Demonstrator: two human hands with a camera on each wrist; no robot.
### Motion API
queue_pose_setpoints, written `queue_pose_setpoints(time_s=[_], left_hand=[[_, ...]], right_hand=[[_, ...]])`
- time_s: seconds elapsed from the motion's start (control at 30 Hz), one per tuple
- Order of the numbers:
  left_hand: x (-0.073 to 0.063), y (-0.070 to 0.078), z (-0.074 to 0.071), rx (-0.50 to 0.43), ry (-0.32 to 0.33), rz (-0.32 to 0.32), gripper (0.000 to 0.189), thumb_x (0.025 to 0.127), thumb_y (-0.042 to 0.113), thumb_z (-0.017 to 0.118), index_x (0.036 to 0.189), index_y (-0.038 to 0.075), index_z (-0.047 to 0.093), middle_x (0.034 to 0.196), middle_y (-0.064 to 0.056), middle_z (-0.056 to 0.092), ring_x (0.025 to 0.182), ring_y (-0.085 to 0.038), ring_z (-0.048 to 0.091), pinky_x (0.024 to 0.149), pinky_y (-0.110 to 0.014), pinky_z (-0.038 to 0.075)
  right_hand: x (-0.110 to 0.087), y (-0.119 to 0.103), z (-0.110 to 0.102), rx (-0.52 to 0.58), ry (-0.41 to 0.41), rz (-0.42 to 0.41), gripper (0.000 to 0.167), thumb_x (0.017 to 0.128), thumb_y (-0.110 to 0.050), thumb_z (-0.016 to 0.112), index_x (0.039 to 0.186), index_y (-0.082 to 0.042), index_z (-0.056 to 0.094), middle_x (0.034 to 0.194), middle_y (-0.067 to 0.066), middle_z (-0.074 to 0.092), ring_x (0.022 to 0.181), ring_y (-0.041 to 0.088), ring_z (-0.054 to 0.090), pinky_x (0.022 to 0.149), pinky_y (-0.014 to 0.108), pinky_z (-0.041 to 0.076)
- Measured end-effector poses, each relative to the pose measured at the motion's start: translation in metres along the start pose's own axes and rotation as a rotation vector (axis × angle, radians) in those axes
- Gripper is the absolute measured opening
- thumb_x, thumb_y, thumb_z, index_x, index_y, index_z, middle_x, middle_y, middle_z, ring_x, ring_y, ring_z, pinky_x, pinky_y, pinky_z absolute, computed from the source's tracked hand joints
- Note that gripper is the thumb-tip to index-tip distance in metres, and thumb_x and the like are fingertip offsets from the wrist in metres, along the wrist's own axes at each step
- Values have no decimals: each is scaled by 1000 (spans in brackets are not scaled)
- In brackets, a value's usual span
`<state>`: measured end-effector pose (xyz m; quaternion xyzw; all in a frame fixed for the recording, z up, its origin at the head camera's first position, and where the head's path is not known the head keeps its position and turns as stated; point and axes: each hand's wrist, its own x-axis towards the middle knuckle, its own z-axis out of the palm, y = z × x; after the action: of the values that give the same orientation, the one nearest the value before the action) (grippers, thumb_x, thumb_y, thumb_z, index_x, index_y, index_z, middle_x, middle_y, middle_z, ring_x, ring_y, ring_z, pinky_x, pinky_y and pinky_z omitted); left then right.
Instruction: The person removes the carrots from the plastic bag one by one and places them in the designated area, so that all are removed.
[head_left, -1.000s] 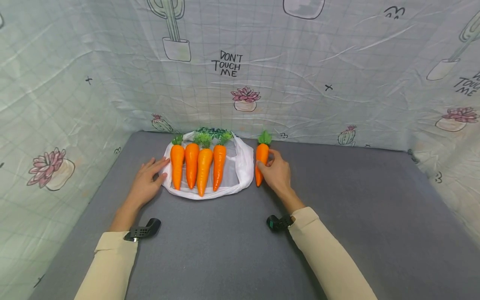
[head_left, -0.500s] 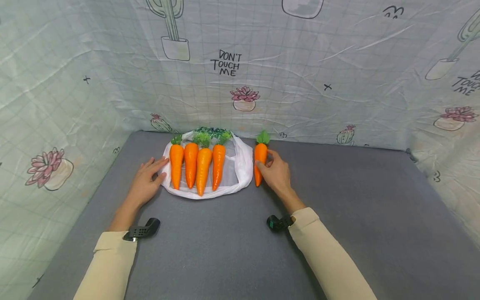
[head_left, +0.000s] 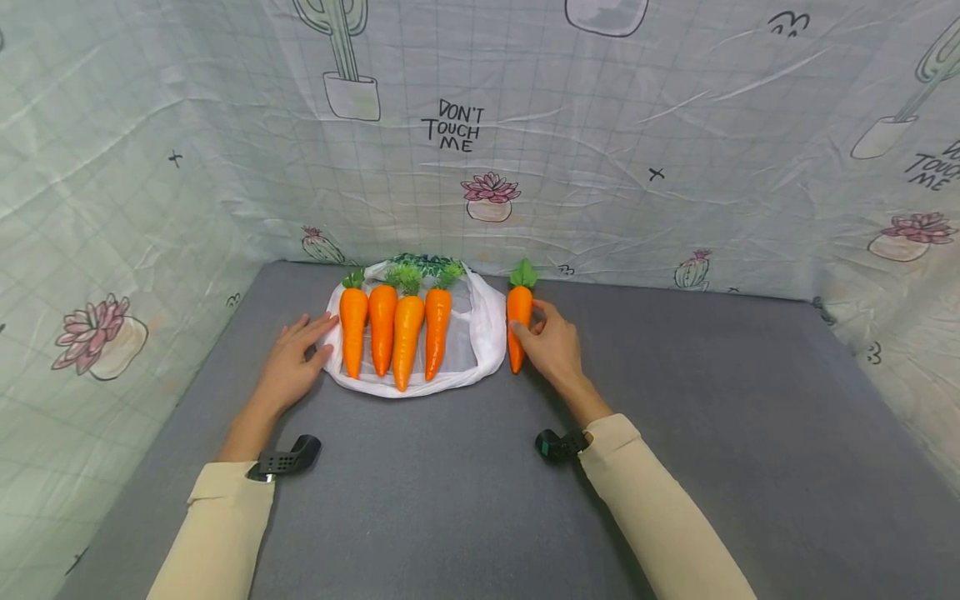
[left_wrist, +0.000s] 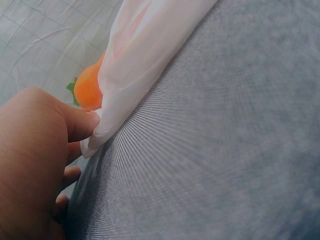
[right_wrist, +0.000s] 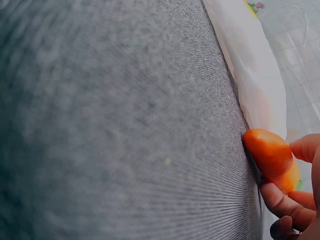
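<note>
With 12 o'clock pointing away from the person, a white bag (head_left: 490, 337) lies spread on the grey worktop (head_left: 450, 492), toward its far edge. Four carrots (head_left: 406, 337) lie side by side within the bag's rim, green tops at 12 o'clock and tips at 6; the third from the 9 o'clock side is lowest, its tip over the rim. Dark green print (head_left: 427, 266) shows at the bag's 12 o'clock.

A fifth carrot (head_left: 518, 312) is just off the bag at 3 o'clock, leaves at 12 and tip near 6. The right hand (head_left: 553, 342) pinches it from its 4 o'clock side, thumb and finger clamped about the body. Whether this carrot touches the bag, or bears on the worktop, I cannot tell.

The left hand (head_left: 296, 360) rests at the bag's 9 o'clock, fingers fairly straight and thumb apart from them, tips at the rim; in the left wrist view the thumb meets the bag's white edge.

Both forearms come in from 7 and 5 o'clock in beige sleeves (head_left: 663, 512), each wrist wearing a black band (head_left: 288, 461). Beyond the worktop at 12 hangs a pale cloth (head_left: 570, 125) with cactus drawings and "DON'T TOUCH ME" lettering.
</note>
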<state>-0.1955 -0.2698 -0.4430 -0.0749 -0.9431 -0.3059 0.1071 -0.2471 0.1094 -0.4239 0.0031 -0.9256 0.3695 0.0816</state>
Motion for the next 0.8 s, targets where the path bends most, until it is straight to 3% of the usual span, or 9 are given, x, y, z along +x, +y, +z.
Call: queue_pose_setpoints(time_s=[0.47,0.8], left_hand=[[1,0,-1,-11,2,14,45,95,10,55,138,2,48,142,-24,43,136,-49,24,112,-59,6],[0,0,-1,-10,-6,1,45,95,9,54,139,1,47,143,-24,42,136,-48,23,113,-57,5]], right_hand=[[-1,0,-2,38,20,28,56,88,-38,64,133,-8,52,75,5,58,60,20,53,56,31,43],[1,-10,-10,101,82,-10,54,89,-34,64,133,-5,52,76,6,58,61,21,51,57,30,43]])
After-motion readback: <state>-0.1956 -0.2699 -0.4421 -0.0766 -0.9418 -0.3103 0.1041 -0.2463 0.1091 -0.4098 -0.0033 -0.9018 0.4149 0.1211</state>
